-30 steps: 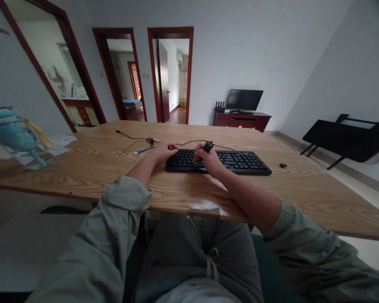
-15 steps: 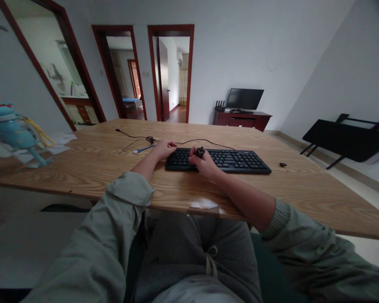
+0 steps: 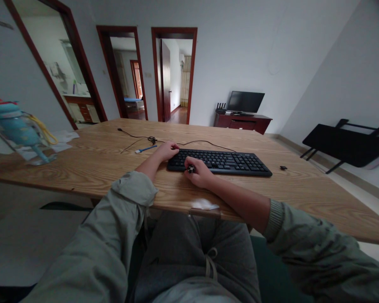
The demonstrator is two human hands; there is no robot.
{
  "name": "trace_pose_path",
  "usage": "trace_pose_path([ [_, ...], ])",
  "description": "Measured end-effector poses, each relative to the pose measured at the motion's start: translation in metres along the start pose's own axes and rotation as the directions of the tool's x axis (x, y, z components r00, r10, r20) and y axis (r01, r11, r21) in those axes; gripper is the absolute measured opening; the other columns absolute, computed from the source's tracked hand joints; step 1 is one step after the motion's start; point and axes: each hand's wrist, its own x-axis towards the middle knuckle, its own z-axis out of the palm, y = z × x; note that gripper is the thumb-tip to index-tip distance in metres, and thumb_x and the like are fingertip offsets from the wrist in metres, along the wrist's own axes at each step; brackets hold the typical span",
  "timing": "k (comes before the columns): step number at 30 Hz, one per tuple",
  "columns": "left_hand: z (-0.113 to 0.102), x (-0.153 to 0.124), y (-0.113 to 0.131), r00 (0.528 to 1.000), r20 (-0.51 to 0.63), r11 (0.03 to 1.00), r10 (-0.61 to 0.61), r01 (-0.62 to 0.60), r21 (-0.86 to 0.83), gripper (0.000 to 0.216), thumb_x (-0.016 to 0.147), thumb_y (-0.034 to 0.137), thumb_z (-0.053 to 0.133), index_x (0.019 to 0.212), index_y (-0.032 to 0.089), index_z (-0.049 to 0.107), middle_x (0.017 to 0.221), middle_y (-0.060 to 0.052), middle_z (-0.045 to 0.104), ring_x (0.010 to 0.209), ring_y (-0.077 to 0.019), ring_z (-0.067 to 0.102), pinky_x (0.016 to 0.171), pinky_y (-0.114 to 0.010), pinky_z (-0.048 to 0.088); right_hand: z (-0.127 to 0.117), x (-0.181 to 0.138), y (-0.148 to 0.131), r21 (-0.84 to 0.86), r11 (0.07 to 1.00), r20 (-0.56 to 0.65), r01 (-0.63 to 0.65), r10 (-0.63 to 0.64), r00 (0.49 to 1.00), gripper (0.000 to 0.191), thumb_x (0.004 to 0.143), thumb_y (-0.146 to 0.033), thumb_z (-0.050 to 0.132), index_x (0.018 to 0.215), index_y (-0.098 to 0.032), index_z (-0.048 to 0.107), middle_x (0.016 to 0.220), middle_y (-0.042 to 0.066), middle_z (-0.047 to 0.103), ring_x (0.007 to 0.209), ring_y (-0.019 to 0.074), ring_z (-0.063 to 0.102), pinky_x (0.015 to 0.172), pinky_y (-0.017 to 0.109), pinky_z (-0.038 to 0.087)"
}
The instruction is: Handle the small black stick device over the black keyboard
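Observation:
A black keyboard [image 3: 236, 165] lies on the wooden table before me. My left hand [image 3: 166, 150] holds its left end, with the fingers at the far corner. My right hand [image 3: 197, 171] is closed around a small dark tool [image 3: 191, 168] whose round, light-speckled end points up at me. That hand is at the keyboard's near edge, left of the middle; the tool's lower part is hidden by the fingers. A small blue brush [image 3: 147, 149] with a white head lies left of my left hand. The keyboard's black cable [image 3: 151, 139] lies partly bundled behind it.
A small black piece [image 3: 283, 168] lies right of the keyboard. At the table's left are a blue bottle [image 3: 17, 126] with a red top and white papers [image 3: 63, 141]. The table's near edge [image 3: 113, 201] runs just before my lap.
My right hand has moved toward me and slightly left, from over the keys to the keyboard's near edge, with the dark tool still in it. My left hand stays at the keyboard's left end.

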Motion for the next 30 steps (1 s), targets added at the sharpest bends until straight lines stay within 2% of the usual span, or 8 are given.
trace_pose_path([
  [4,0.003,0.000,-0.001,1.000,0.019,1.000,0.003,-0.002,-0.024,0.024,0.076,0.026,0.058,0.094,0.016,0.072,0.093,-0.006,0.073,0.085,-0.0185,0.065,0.082,-0.029,0.052,0.006,0.009,-0.001,0.063,0.997,-0.074,-0.036,0.041,0.996,0.006,0.070,-0.024,0.047,0.071,-0.022,0.041,0.065,-0.003,0.046,0.065,0.0148,0.041,0.062,0.027,0.031],
  [8,0.005,0.004,-0.009,1.000,0.017,0.999,-0.005,0.005,-0.043,0.025,0.075,0.027,0.060,0.094,0.016,0.072,0.098,-0.008,0.073,0.088,-0.0196,0.066,0.081,-0.029,0.053,0.011,0.009,-0.004,0.003,1.000,-0.040,0.024,-0.024,0.999,0.009,0.068,-0.022,0.049,0.071,-0.022,0.040,0.068,-0.001,0.047,0.066,0.0151,0.041,0.064,0.028,0.032],
  [11,0.006,0.005,-0.013,0.999,0.034,0.996,0.001,0.002,-0.090,0.025,0.074,0.026,0.060,0.094,0.017,0.072,0.098,-0.007,0.073,0.086,-0.0189,0.066,0.079,-0.029,0.053,0.011,0.005,-0.007,-0.132,0.984,0.091,0.118,-0.106,0.990,0.013,0.067,-0.023,0.054,0.073,-0.021,0.044,0.073,0.001,0.050,0.072,0.0172,0.044,0.068,0.029,0.034],
  [15,0.004,0.003,-0.011,0.999,0.034,0.995,-0.005,0.008,-0.102,0.025,0.073,0.022,0.059,0.093,0.017,0.071,0.099,-0.007,0.073,0.086,-0.0178,0.065,0.078,-0.028,0.053,0.006,-0.002,-0.011,-0.293,0.914,0.334,0.280,-0.177,0.926,0.017,0.072,-0.032,0.061,0.080,-0.018,0.054,0.081,0.006,0.055,0.080,0.0204,0.046,0.080,0.034,0.037],
  [19,0.001,0.000,-0.008,0.999,0.052,0.995,-0.004,0.009,-0.095,0.024,0.074,0.022,0.058,0.094,0.016,0.071,0.097,-0.006,0.073,0.081,-0.0169,0.065,0.073,-0.027,0.053,-0.003,-0.005,-0.015,-0.350,0.880,0.409,0.322,-0.166,0.897,0.020,0.078,-0.033,0.060,0.088,-0.016,0.060,0.086,0.008,0.057,0.085,0.0221,0.047,0.086,0.037,0.037],
  [22,-0.001,-0.002,-0.006,0.999,0.052,0.997,0.013,-0.009,-0.077,0.024,0.075,0.023,0.058,0.094,0.016,0.071,0.095,-0.007,0.073,0.080,-0.0175,0.064,0.072,-0.028,0.052,-0.013,-0.007,-0.018,-0.411,0.850,0.410,0.329,-0.150,0.900,0.020,0.081,-0.032,0.059,0.093,-0.016,0.064,0.095,0.010,0.058,0.094,0.0242,0.047,0.092,0.040,0.034],
  [26,-0.002,-0.004,-0.002,0.999,0.036,0.999,0.019,-0.018,-0.027,0.023,0.075,0.025,0.061,0.092,0.016,0.072,0.094,-0.007,0.072,0.081,-0.0191,0.064,0.076,-0.030,0.052,-0.035,-0.011,-0.021,-0.531,0.797,0.342,0.289,-0.110,0.933,0.027,0.080,-0.029,0.061,0.105,-0.020,0.067,0.113,0.012,0.057,0.106,0.0276,0.045,0.093,0.043,0.031],
  [30,-0.002,-0.004,0.001,1.000,0.020,1.000,0.014,-0.014,-0.008,0.022,0.077,0.027,0.060,0.092,0.018,0.073,0.096,-0.007,0.073,0.085,-0.0209,0.065,0.081,-0.032,0.051,-0.053,-0.021,-0.021,-0.624,0.752,0.331,0.214,0.006,0.943,0.036,0.077,-0.028,0.064,0.112,-0.020,0.067,0.103,0.012,0.058,0.094,0.0261,0.052,0.082,0.038,0.036],
])
